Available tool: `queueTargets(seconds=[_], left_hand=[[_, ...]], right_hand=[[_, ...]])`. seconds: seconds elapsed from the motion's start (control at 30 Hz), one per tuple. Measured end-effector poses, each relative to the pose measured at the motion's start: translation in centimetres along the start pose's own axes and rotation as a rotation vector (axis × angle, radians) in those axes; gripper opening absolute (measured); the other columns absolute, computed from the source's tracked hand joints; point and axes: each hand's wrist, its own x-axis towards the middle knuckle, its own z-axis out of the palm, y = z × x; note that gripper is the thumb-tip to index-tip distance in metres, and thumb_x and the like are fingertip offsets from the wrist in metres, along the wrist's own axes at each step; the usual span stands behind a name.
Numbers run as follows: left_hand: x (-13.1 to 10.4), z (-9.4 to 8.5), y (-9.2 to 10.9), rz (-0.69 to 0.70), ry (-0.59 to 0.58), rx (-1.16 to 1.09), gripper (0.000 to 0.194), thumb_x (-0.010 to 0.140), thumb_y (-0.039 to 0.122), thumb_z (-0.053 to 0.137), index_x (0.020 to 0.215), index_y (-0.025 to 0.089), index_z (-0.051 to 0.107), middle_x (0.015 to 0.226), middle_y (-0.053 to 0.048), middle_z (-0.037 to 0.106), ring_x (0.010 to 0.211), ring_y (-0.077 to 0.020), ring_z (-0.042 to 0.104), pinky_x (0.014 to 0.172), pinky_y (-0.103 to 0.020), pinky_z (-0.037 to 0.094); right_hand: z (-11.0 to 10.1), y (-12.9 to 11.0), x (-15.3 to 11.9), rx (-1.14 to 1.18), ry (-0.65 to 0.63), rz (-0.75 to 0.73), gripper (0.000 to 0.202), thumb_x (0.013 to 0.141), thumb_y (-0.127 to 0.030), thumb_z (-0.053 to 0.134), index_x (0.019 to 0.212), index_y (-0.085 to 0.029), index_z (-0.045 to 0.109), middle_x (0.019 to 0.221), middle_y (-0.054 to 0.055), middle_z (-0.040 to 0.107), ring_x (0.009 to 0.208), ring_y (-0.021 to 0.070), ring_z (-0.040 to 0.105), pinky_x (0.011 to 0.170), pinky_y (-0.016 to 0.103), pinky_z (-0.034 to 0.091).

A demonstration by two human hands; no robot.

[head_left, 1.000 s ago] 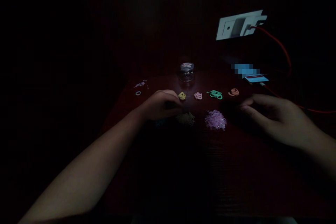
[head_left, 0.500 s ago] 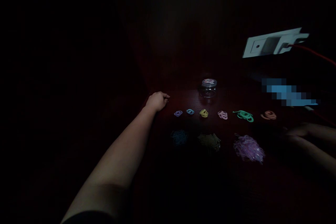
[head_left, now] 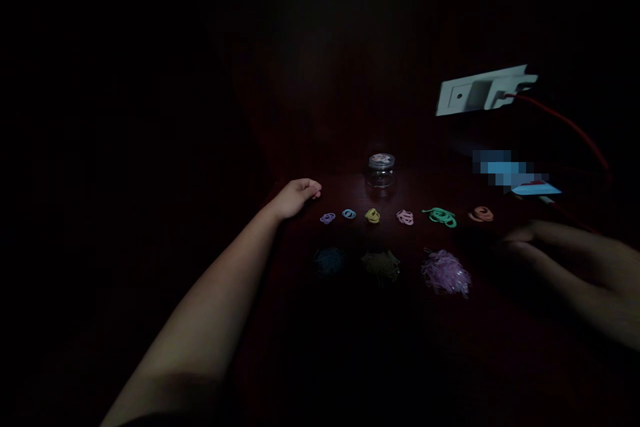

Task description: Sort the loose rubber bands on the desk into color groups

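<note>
My left hand (head_left: 299, 197) rests closed on the dark table, behind and left of the coils; anything in its fingers is too small to make out. A row of small coils runs rightward: purple (head_left: 327, 218), light blue (head_left: 349, 214), yellow (head_left: 372, 216), pink (head_left: 405, 217), green (head_left: 442, 217) and orange (head_left: 482, 214). In front lie a dark blue pile (head_left: 329, 261), a dull yellow pile (head_left: 381, 265) and a shiny purple pile (head_left: 447, 273) of thin loops. My right hand (head_left: 570, 257) is at the right, thumb and fingers close together, its tips in shadow.
Behind the row stands a clear lidded jar (head_left: 381, 171). A white socket panel (head_left: 480, 91) with a plug and a red cable (head_left: 575, 123) is at the upper right. Below it lies a bright blue, partly pixelated object (head_left: 537, 187). Much of the scene is dark.
The view has shifted, moving the table items left in the picture. My left hand's fingers have curled in more. More of my right hand has come into view.
</note>
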Motion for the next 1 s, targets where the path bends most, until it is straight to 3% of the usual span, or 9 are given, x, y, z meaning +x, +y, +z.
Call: queueTargets(seconds=[0.1,0.2,0.33,0.43,0.6,0.7,0.83,1.0], left_hand=[[-1.2,0.3,3.5,0.059,-0.078,-0.164,0.029,0.094,0.041,0.053,0.098,0.019,0.071,0.088,-0.007,0.073,0.076,-0.0160,0.066,0.068,-0.028,0.053],[-2.6,1.0,6.7,0.130,-0.126,-0.211,0.031,0.092,0.044,0.056,0.100,0.019,0.072,0.083,-0.006,0.071,0.071,-0.0152,0.064,0.063,-0.028,0.052],[-3.8,2.1,9.5,0.201,-0.246,-0.281,0.030,0.089,0.043,0.060,0.100,0.016,0.071,0.079,-0.005,0.069,0.065,-0.0138,0.061,0.060,-0.027,0.049],[-4.8,1.9,10.9,0.235,-0.270,-0.252,0.031,0.087,0.044,0.064,0.097,0.015,0.070,0.083,-0.006,0.070,0.070,-0.0136,0.062,0.062,-0.026,0.049],[-7.3,-0.2,11.9,0.244,-0.209,-0.054,0.031,0.087,0.042,0.065,0.099,0.014,0.070,0.083,-0.006,0.069,0.072,-0.0142,0.063,0.064,-0.026,0.049],[-9.3,-0.7,11.7,0.240,-0.255,0.087,0.027,0.086,0.040,0.065,0.095,0.015,0.072,0.076,-0.004,0.068,0.068,-0.0141,0.062,0.063,-0.027,0.049],[-11.4,0.8,11.6,0.286,-0.363,0.372,0.018,0.078,0.035,0.071,0.088,0.021,0.077,0.082,-0.003,0.072,0.071,-0.0154,0.063,0.067,-0.029,0.049],[-12.1,3.2,12.0,0.320,-0.430,0.633,0.014,0.077,0.035,0.073,0.085,0.025,0.079,0.084,-0.003,0.074,0.077,-0.0201,0.067,0.073,-0.033,0.048]], right_hand=[[-0.1,-0.9,0.2,0.112,-0.100,0.003,0.037,0.090,-0.060,0.052,0.084,-0.027,0.065,0.081,0.004,0.074,0.067,0.0229,0.071,0.058,0.034,0.057],[-0.1,-1.3,0.2,0.158,-0.119,0.029,0.039,0.090,-0.060,0.052,0.084,-0.024,0.064,0.079,0.005,0.072,0.069,0.0228,0.069,0.061,0.034,0.055],[0.0,-1.4,0.2,0.173,-0.130,0.024,0.039,0.091,-0.058,0.051,0.084,-0.022,0.064,0.078,0.005,0.070,0.070,0.0225,0.068,0.065,0.035,0.053],[-0.1,-1.6,0.2,0.152,-0.088,-0.019,0.037,0.092,-0.054,0.051,0.080,-0.022,0.064,0.074,0.004,0.069,0.065,0.0212,0.065,0.063,0.034,0.051],[-0.1,-1.6,0.2,0.118,-0.028,-0.078,0.028,0.089,-0.046,0.054,0.079,-0.022,0.065,0.071,0.003,0.067,0.062,0.0194,0.063,0.062,0.034,0.048],[0.1,-1.5,0.2,0.128,-0.064,-0.057,0.025,0.089,-0.044,0.056,0.083,-0.022,0.067,0.075,0.003,0.069,0.066,0.0199,0.064,0.063,0.034,0.048],[0.2,-1.4,0.1,0.125,-0.089,-0.028,0.025,0.088,-0.044,0.056,0.085,-0.022,0.067,0.074,0.003,0.069,0.066,0.0200,0.063,0.063,0.034,0.048],[0.1,-1.3,0.3,0.141,-0.051,-0.011,0.024,0.088,-0.042,0.056,0.081,-0.022,0.066,0.075,0.005,0.069,0.069,0.0208,0.063,0.066,0.036,0.048]])
